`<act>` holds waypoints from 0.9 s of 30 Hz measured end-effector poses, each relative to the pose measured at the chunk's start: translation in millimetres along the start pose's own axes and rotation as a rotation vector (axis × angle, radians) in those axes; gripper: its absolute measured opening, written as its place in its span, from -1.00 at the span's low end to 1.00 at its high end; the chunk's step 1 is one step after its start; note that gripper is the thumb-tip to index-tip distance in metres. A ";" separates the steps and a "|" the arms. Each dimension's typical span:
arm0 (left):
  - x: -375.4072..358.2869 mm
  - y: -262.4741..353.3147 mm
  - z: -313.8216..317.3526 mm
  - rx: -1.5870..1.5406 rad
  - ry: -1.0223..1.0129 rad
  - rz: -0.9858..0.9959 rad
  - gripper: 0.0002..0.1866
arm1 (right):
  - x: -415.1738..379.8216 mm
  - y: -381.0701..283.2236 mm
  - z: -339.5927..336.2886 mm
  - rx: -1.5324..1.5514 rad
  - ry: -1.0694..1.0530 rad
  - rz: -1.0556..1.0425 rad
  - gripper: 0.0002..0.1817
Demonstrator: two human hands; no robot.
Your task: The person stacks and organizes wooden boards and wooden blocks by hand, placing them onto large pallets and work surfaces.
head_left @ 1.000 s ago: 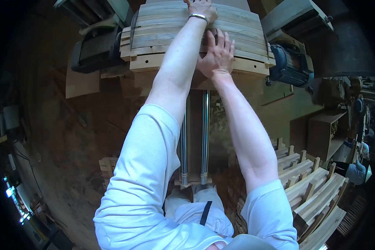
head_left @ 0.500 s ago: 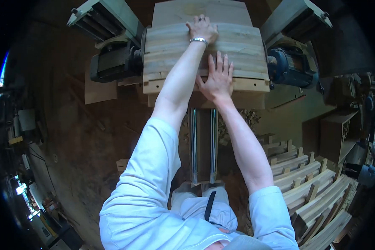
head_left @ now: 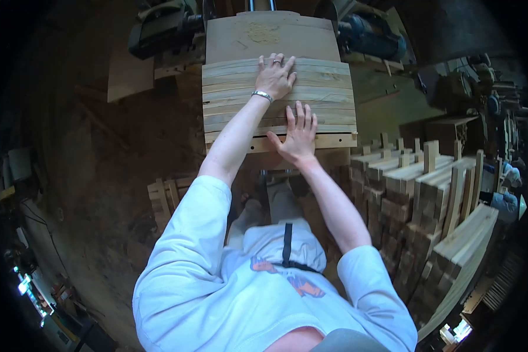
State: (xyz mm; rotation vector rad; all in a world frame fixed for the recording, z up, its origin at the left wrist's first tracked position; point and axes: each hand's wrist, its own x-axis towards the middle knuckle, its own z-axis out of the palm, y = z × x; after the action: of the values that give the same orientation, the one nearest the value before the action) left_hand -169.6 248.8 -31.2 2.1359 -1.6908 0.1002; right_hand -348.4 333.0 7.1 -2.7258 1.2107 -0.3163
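Note:
Several wooden boards lie edge to edge across a sliding table in front of me. My left hand, with a ring and a bracelet or watch on it, rests flat on the boards with its fingers spread. Nearer my body, my right hand is also open, its fingers on the nearest boards and its palm over the wooden front fence. Neither hand is wrapped round anything. A small heap of sawdust sits on the table beyond the boards.
Motors stand on both sides past the table, a dark one at left and a blue one at right, beside round blades. Metal rails show at the top. Stacked timber fills the right; a smaller wood pile is at left.
The table, boards and both hands have come back toward my body, away from between the motors. The sawdust shows more fully, and the rails now appear beyond the table.

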 end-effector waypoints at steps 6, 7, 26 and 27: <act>-75.1 2.7 -62.9 -0.007 -0.281 0.325 -0.19 | 0.2 124.1 -38.6 -0.172 0.132 0.558 -0.24; -86.0 6.7 -64.8 -0.009 -0.294 0.325 -0.19 | 9.8 138.9 -54.1 0.140 -0.158 0.707 -0.18; -78.2 23.2 -149.9 -0.145 -0.341 0.076 0.29 | -43.7 50.2 -37.0 0.085 -0.354 -0.511 0.26; -83.0 19.6 -161.2 -0.156 -0.284 0.094 0.28 | -34.1 54.4 -36.9 0.032 -0.347 -0.655 0.29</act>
State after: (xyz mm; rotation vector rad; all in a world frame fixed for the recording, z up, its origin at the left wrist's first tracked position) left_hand -178.3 379.3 95.8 2.0295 -1.8871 -0.3128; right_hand -418.7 320.5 26.7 -2.9031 0.2094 0.0778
